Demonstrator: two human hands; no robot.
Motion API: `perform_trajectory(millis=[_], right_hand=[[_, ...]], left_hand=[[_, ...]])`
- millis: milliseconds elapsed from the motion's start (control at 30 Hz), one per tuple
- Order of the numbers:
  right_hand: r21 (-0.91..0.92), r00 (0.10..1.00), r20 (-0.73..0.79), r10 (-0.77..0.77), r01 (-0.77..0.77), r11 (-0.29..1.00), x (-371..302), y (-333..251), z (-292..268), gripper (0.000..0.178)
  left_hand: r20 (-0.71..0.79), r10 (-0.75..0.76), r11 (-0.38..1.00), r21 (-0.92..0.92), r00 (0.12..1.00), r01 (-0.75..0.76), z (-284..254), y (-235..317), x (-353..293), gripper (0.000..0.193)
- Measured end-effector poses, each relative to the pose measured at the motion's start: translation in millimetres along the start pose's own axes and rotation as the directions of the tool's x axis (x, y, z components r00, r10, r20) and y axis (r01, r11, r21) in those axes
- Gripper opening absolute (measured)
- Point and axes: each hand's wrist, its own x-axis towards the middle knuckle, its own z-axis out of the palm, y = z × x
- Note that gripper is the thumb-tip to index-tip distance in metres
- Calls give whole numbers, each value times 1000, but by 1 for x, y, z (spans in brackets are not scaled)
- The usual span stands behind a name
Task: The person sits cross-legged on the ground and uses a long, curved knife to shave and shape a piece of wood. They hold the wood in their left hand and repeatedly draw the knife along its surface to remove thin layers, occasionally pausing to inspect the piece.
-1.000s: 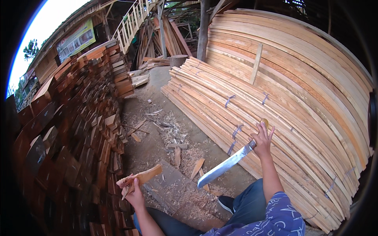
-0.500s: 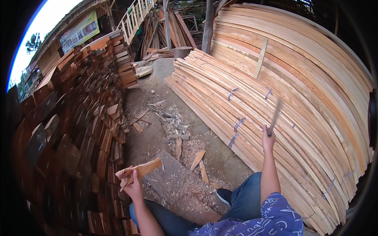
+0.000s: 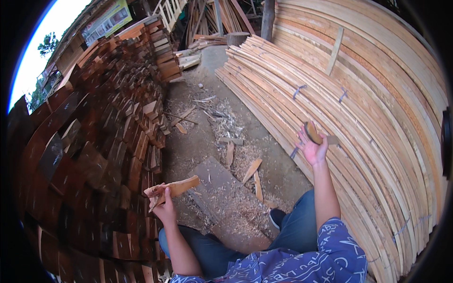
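Observation:
My left hand (image 3: pixel 165 207) grips a split, tan piece of wood (image 3: pixel 181 187). The rough, reddish end of the wood is by my fingers and its smoother end points right, above a flat board (image 3: pixel 212 181) on the ground. My right hand (image 3: pixel 315 150) is raised at the right with its palm showing and several fingers spread. A knife-like tool is held at its thumb, with a rounded brown and dark handle (image 3: pixel 312 132) and a flat, greyish blade (image 3: pixel 333 140) sticking out to the right. The exact kind of blade cannot be made out.
Stacked dark wood blocks (image 3: pixel 108 137) rise close on my left. Long bundled strips (image 3: pixel 273 89) tied with bands slope along my right, before taller stacked planks (image 3: pixel 377 61). Shavings (image 3: pixel 231 125) and loose offcuts (image 3: pixel 252 170) lie on the dirt ground between.
My right hand has turned over and opened its fingers. The tool's blade swung from pointing up to pointing right. The left hand still holds the wood, and the view has shifted slightly.

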Motion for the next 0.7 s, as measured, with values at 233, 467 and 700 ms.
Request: perform_trajectory(millis=[233, 467, 700], right_hand=[[-113, 742, 333, 582, -581, 806, -11, 9, 14, 94], [-761, 125, 196, 973, -607, 231, -22, 51, 5, 72], [-950, 201, -176, 964, -292, -113, -18, 80, 5, 48]], left_hand=[[56, -42, 999, 18, 998, 41, 6, 1, -3, 27], [28, -98, 994, -37, 995, 99, 7, 0, -2, 28], [26, -45, 999, 31, 999, 44, 4, 3, 1, 25]])
